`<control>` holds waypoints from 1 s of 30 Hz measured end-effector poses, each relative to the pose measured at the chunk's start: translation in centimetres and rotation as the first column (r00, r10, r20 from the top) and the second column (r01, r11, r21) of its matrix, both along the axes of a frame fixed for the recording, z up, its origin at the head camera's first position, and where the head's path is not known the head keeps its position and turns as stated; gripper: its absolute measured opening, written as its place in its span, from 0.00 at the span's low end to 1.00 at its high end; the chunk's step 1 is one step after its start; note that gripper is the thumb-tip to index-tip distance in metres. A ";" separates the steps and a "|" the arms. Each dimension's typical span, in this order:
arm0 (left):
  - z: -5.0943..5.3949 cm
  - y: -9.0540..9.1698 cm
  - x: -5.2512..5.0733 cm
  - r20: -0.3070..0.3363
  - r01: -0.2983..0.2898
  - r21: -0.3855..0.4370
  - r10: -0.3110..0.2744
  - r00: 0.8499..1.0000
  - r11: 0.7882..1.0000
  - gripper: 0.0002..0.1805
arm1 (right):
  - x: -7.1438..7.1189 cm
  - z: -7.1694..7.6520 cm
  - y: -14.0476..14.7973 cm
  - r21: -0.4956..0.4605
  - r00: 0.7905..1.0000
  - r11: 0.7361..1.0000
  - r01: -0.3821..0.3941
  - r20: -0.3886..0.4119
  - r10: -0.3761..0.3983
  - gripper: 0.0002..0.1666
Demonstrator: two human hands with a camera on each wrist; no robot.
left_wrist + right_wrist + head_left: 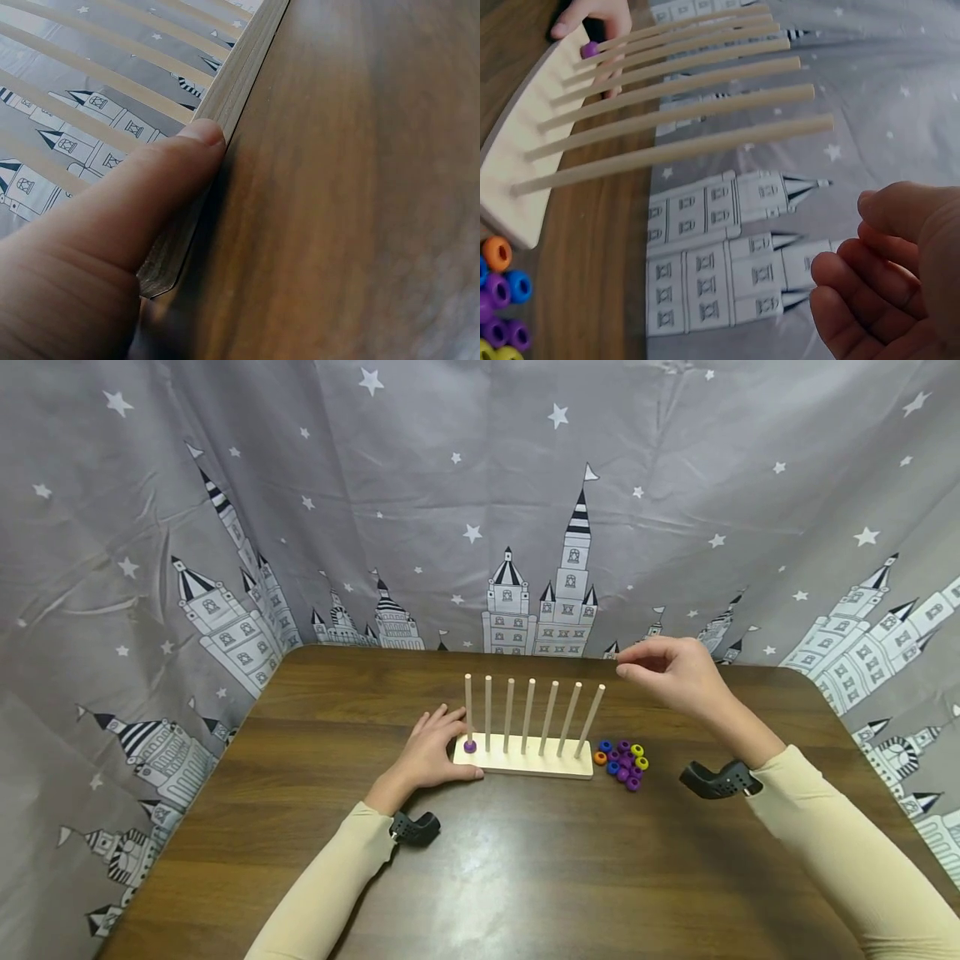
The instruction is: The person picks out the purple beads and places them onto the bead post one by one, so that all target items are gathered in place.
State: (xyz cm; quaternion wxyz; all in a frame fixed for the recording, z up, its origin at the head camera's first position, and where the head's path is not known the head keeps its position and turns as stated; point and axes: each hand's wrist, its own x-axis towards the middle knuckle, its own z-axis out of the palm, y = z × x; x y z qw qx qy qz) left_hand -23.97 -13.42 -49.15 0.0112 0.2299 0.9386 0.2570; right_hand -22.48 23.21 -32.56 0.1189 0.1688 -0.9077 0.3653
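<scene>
A pale wooden peg stand (525,763) with a row of several upright pegs is on the table. One purple bead (470,747) sits at the foot of its leftmost peg. My left hand (431,755) holds the stand's left end, the thumb (180,169) against the front edge and the other fingers behind. My right hand (675,677) is raised to the right of the pegs, above the table's back part. Its fingers (870,300) are loosely bent, and I see nothing between them and the thumb. Loose beads (624,762) in purple, blue, yellow and orange lie beside the stand's right end.
The brown wooden table (495,877) carries the stand and beads. A grey curtain (420,485) printed with castles and stars hangs behind and at both sides. Each wrist wears a black device, such as the one on the right wrist (720,779).
</scene>
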 end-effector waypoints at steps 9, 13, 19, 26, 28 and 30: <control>0.0 0.0 0.0 0.003 0.002 0.010 -0.002 1.000 1.000 0.39 | 2.8 -4.2 3.3 0.027 0.995 0.998 0.061 -0.078 -0.059 0.07; -0.1 0.0 0.0 0.002 0.001 0.003 -0.001 1.000 1.000 0.38 | 4.1 -6.4 3.9 0.028 0.996 0.997 0.067 -0.066 -0.065 0.07; -0.1 0.0 0.0 0.009 -0.004 0.008 0.004 1.000 1.000 0.39 | 5.6 -8.8 4.1 0.009 0.995 0.995 0.098 -0.026 -0.097 0.08; -0.1 0.0 0.1 0.008 -0.006 0.009 0.006 1.000 1.000 0.38 | 6.4 -11.5 4.2 -0.031 0.994 0.994 0.108 -0.001 -0.108 0.07; -0.1 0.0 0.1 0.011 -0.005 0.008 0.005 1.000 1.000 0.39 | 6.6 -12.1 4.1 -0.052 0.994 0.992 0.112 0.007 -0.112 0.06; 0.0 0.0 0.1 0.012 -0.005 0.010 0.004 1.000 1.000 0.39 | 6.8 -12.7 4.0 -0.058 0.993 0.991 0.119 0.009 -0.119 0.06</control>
